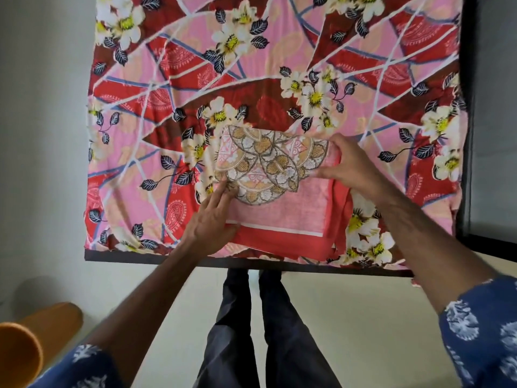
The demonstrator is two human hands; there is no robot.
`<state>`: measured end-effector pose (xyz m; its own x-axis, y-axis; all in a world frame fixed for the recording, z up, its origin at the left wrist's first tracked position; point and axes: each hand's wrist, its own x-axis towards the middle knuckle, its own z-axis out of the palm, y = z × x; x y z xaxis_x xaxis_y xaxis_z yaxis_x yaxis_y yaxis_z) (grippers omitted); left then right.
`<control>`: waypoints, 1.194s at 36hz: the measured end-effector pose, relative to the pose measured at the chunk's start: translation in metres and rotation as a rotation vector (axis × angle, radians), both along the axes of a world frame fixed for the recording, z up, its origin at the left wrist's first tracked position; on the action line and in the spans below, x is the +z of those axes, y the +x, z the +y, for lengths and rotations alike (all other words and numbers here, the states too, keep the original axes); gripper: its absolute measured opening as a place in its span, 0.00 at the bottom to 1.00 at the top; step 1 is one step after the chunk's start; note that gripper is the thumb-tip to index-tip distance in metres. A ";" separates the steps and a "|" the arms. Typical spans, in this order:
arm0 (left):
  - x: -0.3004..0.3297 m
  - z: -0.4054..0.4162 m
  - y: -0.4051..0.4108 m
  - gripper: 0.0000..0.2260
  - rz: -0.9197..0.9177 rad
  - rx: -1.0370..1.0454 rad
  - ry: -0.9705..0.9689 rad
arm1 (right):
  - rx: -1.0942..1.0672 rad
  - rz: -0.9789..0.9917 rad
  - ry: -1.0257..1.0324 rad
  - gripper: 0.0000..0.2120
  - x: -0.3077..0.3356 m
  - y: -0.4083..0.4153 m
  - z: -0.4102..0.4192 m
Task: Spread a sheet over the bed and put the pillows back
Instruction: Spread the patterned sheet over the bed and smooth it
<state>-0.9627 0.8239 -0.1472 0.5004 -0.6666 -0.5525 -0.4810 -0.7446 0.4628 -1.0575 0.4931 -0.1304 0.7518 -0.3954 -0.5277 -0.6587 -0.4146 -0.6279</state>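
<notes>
Two hands: I see both of mine on a folded sheet point(275, 191) at the near edge of the bed point(251, 263).
Folded sheet: pink and red with a white stripe, its top flap printed in tan and grey fans; it lies on the floral spread point(251, 65) that covers the bed.
Left hand point(215, 217): fingers point(223, 191) straight, pressing flat on the sheet's left side.
Right hand point(349, 166): fingers curled, pinching the patterned flap's right corner.
Floor point(349, 317): pale; my dark trouser legs point(251, 317) stand at the bed's edge.
Lower left: an orange cylinder point(33, 340), lying on its side.
</notes>
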 end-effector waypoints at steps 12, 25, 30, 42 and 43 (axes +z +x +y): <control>-0.004 -0.017 -0.031 0.36 -0.059 0.117 -0.085 | -0.484 -0.136 0.413 0.19 0.009 -0.066 0.050; 0.080 0.007 0.031 0.27 0.759 0.759 -0.465 | -0.335 -0.476 0.714 0.25 0.098 0.064 0.182; 0.107 0.071 0.077 0.17 0.654 1.148 -0.654 | -0.192 -0.470 0.913 0.22 0.098 0.133 0.243; 0.034 0.197 0.120 0.27 0.023 0.944 -0.133 | 0.507 -0.170 0.257 0.22 -0.024 0.161 0.326; 0.028 0.202 0.113 0.27 -0.122 0.825 -0.030 | 0.487 -0.205 0.231 0.20 -0.030 0.153 0.327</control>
